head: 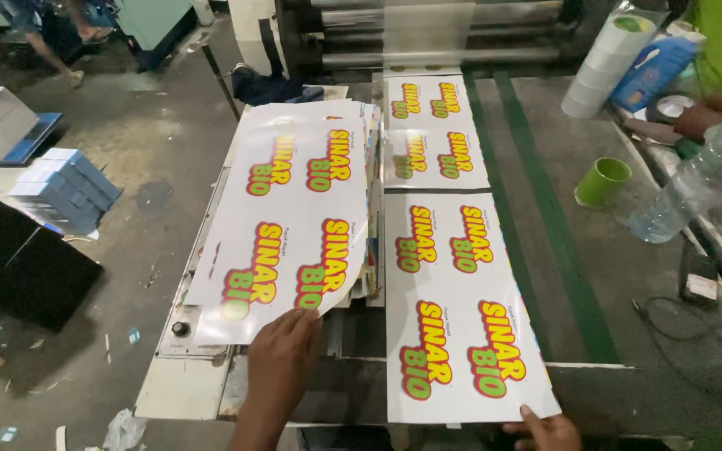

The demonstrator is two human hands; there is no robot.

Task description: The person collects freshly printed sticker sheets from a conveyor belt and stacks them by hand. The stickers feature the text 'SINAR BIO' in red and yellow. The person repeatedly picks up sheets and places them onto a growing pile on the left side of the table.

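My left hand (pixel 282 359) grips the near edge of the top glossy printed sheet (pixel 294 225) of a stack on the left of the machine bed. That sheet is white with red, yellow and green lettering. My right hand (pixel 545 432) rests its fingers on the near right corner of another printed sheet (pixel 453 317), which lies flat on the conveyor. Farther along the conveyor a further printed sheet (pixel 432 134) comes out from under the rollers (pixel 428 33).
A green cup (pixel 602 181), a clear plastic bottle (pixel 699 179), a white roll (pixel 607 63) and a blue jug (pixel 653 71) sit at the right. Blue and white boxes (pixel 64 188) stand on the floor at left. A person's legs (pixel 43 33) are at the far left.
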